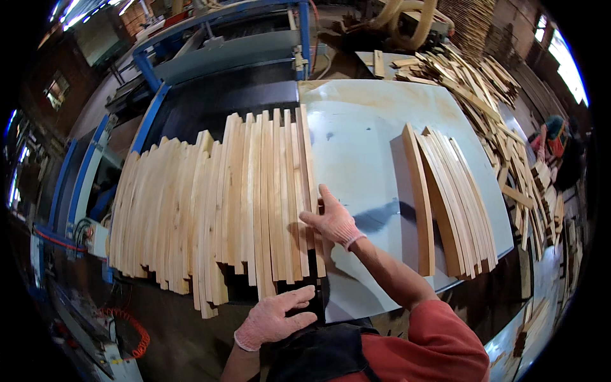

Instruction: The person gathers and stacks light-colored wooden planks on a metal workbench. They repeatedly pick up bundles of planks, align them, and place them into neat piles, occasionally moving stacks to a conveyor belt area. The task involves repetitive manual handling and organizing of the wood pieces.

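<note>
A row of pale wooden strips [191, 210] stands side by side on the black conveyor belt [235, 89], their ends uneven. My right hand [332, 219], in a pink knit glove, is at the row's right edge beside the outermost strip [308, 153]. Its thumb and index finger are apart; whether they touch the wood I cannot tell. Just below the near ends of the strips is my left hand [277, 316], also gloved, fingers stretched out, thumb apart and holding nothing. On the grey sheet-topped table [356, 127] to the right, a smaller group of strips [461, 204] leans together next to a single strip [418, 197].
A blue machine frame [223, 13] spans the belt's far end. Loose wood pieces [471, 95] are heaped beyond the table's right side. At far right is another person [554, 140]. An orange coiled hose [137, 331] hangs at lower left.
</note>
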